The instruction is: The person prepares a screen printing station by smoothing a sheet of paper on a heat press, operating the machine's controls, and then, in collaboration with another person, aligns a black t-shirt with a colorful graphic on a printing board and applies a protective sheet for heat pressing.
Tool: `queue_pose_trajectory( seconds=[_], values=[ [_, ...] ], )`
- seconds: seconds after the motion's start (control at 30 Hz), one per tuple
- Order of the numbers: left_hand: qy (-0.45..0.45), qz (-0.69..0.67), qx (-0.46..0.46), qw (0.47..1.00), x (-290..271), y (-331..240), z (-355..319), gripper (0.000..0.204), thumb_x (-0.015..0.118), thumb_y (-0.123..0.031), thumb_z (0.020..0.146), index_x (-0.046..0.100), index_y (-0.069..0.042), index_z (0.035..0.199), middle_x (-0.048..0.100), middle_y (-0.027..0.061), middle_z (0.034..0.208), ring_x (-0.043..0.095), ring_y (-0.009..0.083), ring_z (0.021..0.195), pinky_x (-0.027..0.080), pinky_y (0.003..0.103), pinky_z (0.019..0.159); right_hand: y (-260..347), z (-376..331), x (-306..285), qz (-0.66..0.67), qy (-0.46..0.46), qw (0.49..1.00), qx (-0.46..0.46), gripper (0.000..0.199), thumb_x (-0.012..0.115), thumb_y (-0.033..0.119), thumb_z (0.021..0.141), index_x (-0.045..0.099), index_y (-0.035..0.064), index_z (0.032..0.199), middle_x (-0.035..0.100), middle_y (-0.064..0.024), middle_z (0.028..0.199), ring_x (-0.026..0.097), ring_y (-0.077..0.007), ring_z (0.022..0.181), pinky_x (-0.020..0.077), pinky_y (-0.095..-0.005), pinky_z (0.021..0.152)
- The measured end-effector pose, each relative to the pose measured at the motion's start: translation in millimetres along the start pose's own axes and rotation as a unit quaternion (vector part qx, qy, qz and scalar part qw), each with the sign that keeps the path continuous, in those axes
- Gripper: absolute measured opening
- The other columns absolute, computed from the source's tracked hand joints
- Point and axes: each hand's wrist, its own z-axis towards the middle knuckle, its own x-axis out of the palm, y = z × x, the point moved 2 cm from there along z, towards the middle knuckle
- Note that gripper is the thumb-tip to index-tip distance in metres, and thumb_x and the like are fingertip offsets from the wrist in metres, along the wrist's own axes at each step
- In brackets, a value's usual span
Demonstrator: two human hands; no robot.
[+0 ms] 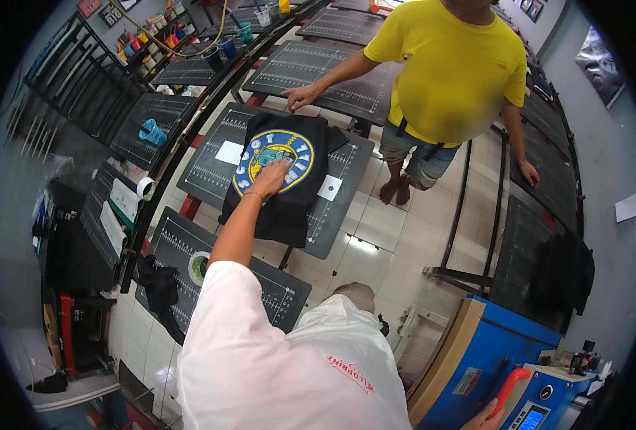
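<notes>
On the dark printing surface [210, 175], a left hand [271, 175] is pressing flat, grip apart, onto a black shirt [289, 190]; the right hand [484, 419] is clasping a red handle [508, 390].

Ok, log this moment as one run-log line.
left hand: flat on round print of black T-shirt | shirt: draped over platen | right hand: at red handle of blue machine

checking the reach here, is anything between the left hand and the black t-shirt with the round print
Nothing visible: the left hand already rests on the round blue-and-yellow print of the black t-shirt, spread over the dark gridded platen.
</notes>
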Motion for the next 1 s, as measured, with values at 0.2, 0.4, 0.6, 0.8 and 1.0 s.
queue_pose_trajectory(
  seconds=[0.2,0.4,0.6,0.8,1.0],
  values=[
    [0.033,-0.07,0.001,0.997,-18,-37,20,0.045,0.027,-0.028,0.104,0.044,-0.003,0.138,0.042,0.0228,0.146,0.033,0.046,0.138,0.03,0.052,0.113,-11,5,4,-0.046,0.011,0.999,0.026,0.044,0.058,0.035,0.097,0.064,-0.0037,0.118,0.066,-0.0261,0.107,0.061,-0.0427,0.096,0.0471,-0.0446,0.087],
    [0.038,-0.132,-0.046,0.989,-9,-29,15,0.05,0.027,-0.037,0.105,0.045,-0.004,0.138,0.038,0.0201,0.15,0.031,0.0456,0.139,0.03,0.057,0.111,-15,9,7,-0.052,-0.007,0.999,-0.006,0.044,0.058,0.037,0.096,0.065,-0.0019,0.117,0.067,-0.026,0.105,0.062,-0.0425,0.094,0.0478,-0.0448,0.085],
    [-0.079,-0.108,-0.004,0.991,-35,-59,4,0.046,0.044,-0.035,0.101,0.052,0.0,0.131,0.052,0.0215,0.136,0.05,0.0432,0.122,0.041,0.05,0.101,-8,7,4,-0.052,0.009,0.998,0.044,0.041,0.058,0.032,0.096,0.064,-0.0025,0.118,0.066,-0.0267,0.107,0.062,-0.0423,0.096,0.048,-0.0441,0.086],
    [-0.279,-0.214,0.125,0.928,-63,-187,-1,0.028,0.064,-0.019,0.09,0.062,0.001,0.109,0.065,0.02,0.104,0.06,0.0384,0.1,0.047,0.044,0.088,-8,0,-2,-0.01,-0.001,1.0,0.021,0.042,0.058,0.033,0.096,0.064,-0.0038,0.116,0.066,-0.0271,0.106,0.062,-0.0428,0.094,0.0482,-0.0444,0.086],
    [-0.03,-0.183,0.24,0.953,16,-245,-10,0.021,0.06,-0.022,0.091,0.066,-0.002,0.093,0.066,0.0171,0.091,0.061,0.0377,0.094,0.047,0.048,0.084,-35,8,4,0.003,0.015,0.999,0.039,0.043,0.059,0.037,0.096,0.065,-0.001,0.115,0.067,-0.0254,0.104,0.063,-0.0419,0.094,0.0487,-0.0439,0.085]
  ],
)
